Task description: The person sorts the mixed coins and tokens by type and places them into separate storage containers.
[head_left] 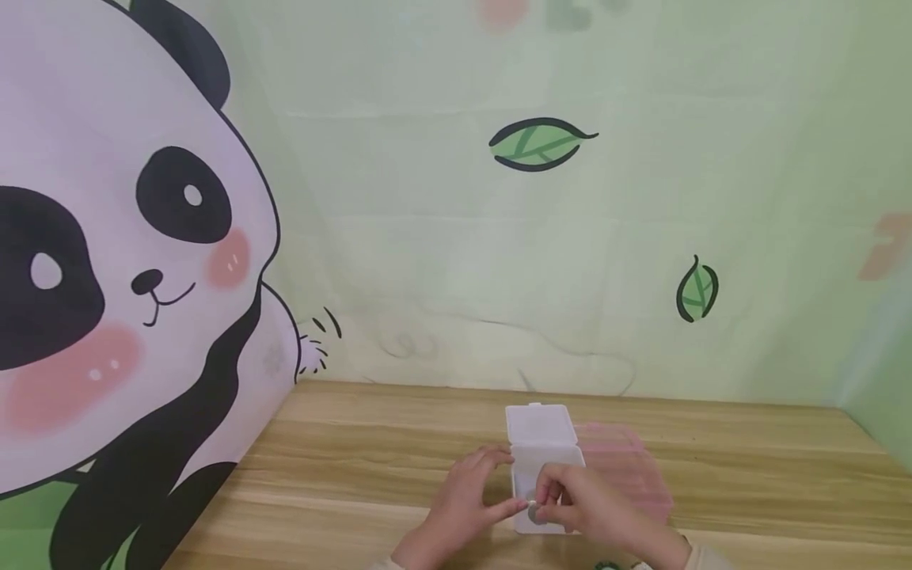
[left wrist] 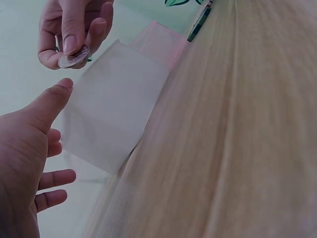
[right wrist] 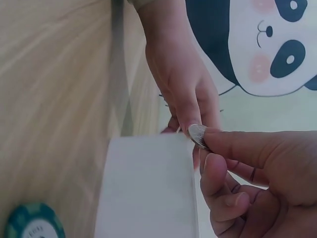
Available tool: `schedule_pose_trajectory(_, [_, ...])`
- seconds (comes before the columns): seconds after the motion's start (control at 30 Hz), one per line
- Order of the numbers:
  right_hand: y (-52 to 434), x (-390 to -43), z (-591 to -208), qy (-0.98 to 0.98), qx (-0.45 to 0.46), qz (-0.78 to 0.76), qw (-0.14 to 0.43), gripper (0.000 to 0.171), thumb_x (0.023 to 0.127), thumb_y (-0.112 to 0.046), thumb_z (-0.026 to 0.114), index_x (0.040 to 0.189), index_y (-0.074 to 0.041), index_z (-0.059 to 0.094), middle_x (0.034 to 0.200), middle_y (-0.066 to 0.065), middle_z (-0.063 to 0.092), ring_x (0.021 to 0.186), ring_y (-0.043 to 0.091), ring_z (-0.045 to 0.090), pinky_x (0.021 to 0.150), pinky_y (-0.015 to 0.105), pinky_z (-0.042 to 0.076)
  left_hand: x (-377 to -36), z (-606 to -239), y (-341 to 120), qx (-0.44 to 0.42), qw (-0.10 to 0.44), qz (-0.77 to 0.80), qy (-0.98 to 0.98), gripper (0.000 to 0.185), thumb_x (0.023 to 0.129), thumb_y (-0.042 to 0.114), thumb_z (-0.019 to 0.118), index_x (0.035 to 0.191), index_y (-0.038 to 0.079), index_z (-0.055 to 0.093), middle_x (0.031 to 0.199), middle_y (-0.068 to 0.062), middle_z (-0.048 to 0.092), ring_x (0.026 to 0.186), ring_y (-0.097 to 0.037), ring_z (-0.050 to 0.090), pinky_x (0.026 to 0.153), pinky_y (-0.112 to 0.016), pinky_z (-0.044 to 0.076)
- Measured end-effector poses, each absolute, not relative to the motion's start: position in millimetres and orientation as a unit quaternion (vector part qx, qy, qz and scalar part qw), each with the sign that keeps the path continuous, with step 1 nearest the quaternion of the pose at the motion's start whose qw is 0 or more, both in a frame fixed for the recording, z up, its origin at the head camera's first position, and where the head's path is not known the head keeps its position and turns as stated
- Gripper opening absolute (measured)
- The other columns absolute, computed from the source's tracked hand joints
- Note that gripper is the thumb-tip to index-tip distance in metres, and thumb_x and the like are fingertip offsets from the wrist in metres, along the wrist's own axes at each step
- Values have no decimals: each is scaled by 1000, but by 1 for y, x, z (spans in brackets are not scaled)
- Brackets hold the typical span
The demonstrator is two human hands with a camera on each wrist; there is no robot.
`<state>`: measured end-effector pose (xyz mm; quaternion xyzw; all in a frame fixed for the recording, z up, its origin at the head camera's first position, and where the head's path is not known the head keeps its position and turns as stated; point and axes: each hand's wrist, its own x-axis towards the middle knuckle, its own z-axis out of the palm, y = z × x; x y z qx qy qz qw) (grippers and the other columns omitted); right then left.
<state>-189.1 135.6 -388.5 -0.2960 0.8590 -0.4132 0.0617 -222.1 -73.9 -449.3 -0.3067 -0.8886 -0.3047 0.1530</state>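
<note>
Right hand (head_left: pixel 591 507) pinching round silvery coin (right wrist: pixel 197 134), over translucent rectangular plastic box (head_left: pixel 540 451)

Desk (head_left: pixel 356 467) is light wood with pale streaked grain. White translucent box (head_left: pixel 543 443), lid same milky white; a pink translucent box (head_left: pixel 627 467) just beside it. Coin (right wrist: pixel 197 134) is silver, shiny, pinched by the right hand (head_left: pixel 591 507). Backdrop wall (head_left: pixel 442 237) is pale green, printed with green leaves (head_left: pixel 539 144) outlined in black, plus faint reddish smudges. Panda print (head_left: pixel 107 277) is white with a lilac tint, black ears, eye patches and body, pink cheek blushes. Teal-green round chip (right wrist: pixel 34 225) with white centre lies on the desk. Dark green pen (left wrist: pixel 199 23) near the pink box.
</note>
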Motion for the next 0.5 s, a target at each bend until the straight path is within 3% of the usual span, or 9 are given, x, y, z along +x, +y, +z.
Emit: schedule_pose_trajectory(0.5, [142, -211, -380, 894, -265, -361, 16, 14, 86, -12, 68, 83, -9, 55, 74, -3, 57, 59, 0, 47, 50, 18, 42, -224, -451, -74, -309, 161, -300, -888, 50, 85, 45, 69, 121, 14, 56, 130, 0, 60, 121, -21, 56, 100, -46, 45])
